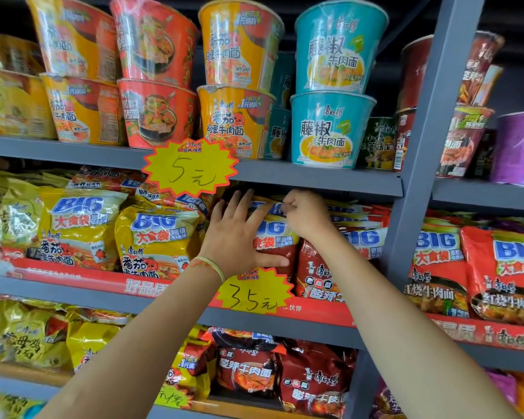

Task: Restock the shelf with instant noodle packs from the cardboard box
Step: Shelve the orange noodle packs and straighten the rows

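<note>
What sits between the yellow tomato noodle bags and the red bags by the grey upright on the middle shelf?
In the head view: the dark red noodle pack, under the left hand and right hand.

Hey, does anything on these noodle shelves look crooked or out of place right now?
Yes: the yellow 5 yuan price tag sits tilted on the shelf edge, and the yellow packs left of the hands lean unevenly.
</note>
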A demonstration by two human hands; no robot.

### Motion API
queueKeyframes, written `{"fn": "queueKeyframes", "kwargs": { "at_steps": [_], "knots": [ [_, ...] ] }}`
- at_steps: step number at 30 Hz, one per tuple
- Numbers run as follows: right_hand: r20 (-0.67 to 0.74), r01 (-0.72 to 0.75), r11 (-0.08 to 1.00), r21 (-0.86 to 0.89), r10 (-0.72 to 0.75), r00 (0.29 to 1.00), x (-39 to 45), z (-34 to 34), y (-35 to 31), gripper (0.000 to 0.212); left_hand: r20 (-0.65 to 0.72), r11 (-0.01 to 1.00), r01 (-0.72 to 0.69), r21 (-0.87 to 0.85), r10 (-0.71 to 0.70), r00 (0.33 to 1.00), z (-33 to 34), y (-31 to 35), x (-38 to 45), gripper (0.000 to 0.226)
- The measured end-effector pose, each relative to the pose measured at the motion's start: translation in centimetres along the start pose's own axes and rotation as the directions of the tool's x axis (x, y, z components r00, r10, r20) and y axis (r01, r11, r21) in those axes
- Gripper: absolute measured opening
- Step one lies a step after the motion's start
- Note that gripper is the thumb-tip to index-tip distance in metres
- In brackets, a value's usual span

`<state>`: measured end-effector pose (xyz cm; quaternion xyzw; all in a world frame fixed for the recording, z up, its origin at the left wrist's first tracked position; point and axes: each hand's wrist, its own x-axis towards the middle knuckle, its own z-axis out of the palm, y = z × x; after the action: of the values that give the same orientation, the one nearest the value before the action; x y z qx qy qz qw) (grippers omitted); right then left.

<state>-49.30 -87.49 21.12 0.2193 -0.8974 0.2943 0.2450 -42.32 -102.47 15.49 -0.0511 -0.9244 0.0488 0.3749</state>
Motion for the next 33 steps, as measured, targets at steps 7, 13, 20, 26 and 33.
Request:
{"fn": "queueKeyframes", "kwargs": {
  "at_steps": [7,13,20,26,33],
  "knots": [
    [0.190,0.068,0.979,-0.193,-0.031,0.981,0.3,-1.4,-0.8,0.024,0.163,0.999,0.038,-0.018,-0.035,0.986,-0.8,-0.2,0.9,0.127],
    [-0.331,0.053,0.921,-0.385,-0.192,0.924,-5.2,-1.1,0.4,0.022,-0.014,0.999,-0.021,0.040,0.021,1.000,-0.1,0.0,0.6,0.106],
    [-0.517,-0.012,0.867,-0.498,-0.286,0.807,-9.5,1.3,3.0,0.021,-0.167,0.998,-0.058,-0.031,0.052,0.985,0.4,2.3,2.1,0.060],
    [-0.400,-0.003,0.883,-0.470,-0.210,0.892,-8.2,1.5,4.4,0.049,-0.209,0.999,-0.029,-0.039,0.020,0.978,1.0,2.4,2.7,0.041],
    [-0.405,0.019,0.893,-0.449,-0.223,0.887,-9.6,1.4,5.0,0.063,-0.229,0.962,0.005,-0.272,-0.070,0.971,0.0,4.0,3.4,0.035]
  ]
}}
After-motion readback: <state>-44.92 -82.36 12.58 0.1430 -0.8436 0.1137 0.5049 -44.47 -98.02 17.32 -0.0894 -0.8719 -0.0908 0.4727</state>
